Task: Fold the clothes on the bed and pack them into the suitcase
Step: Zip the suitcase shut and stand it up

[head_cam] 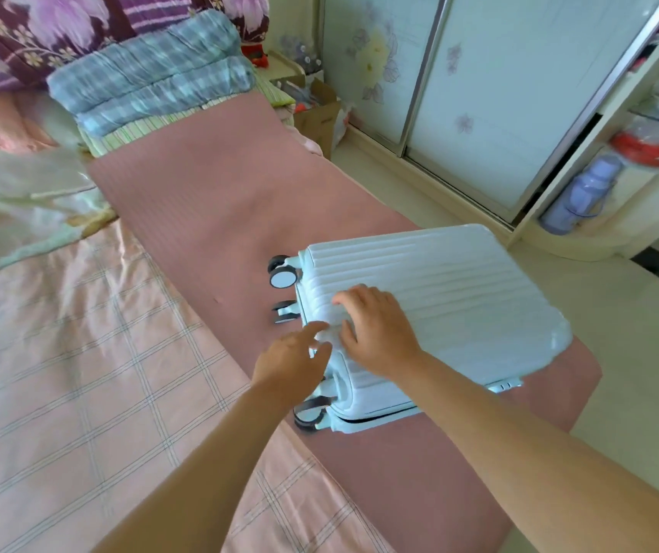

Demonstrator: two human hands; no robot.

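A: What's over on the left of the frame?

B: A heap of crumpled pale fabric [20, 201] at mid-left, lying on the pink checked sheet [80, 373]. I can't tell whether it is clothing or bedding. Above it, at upper left, blue plaid quilts [152, 73] are folded and stacked.

A: And the middle?

B: A dusty pink mat [220, 193] runs down the bed's right edge. The left hand [292, 361] reaches in from the bottom, its fingers straight and slightly spread. Their tips touch the wheel end of the suitcase [459, 281], and it holds nothing.

A: Where exactly is the case?

B: Right of centre, low in the frame. It lies flat and closed on the mat, with its wheels [283, 277] pointing left. The shell is pale blue and ribbed.

A: The other hand?

B: The right hand [375, 329] rests palm down on the lid near that same end. Its fingers are loosely bent and spread over the ribs, and nothing is pinched.

A: Further right?

B: Sliding wardrobe doors [499, 93] with flower prints at upper right, and a purple bottle [583, 197] on a curved shelf beside them.
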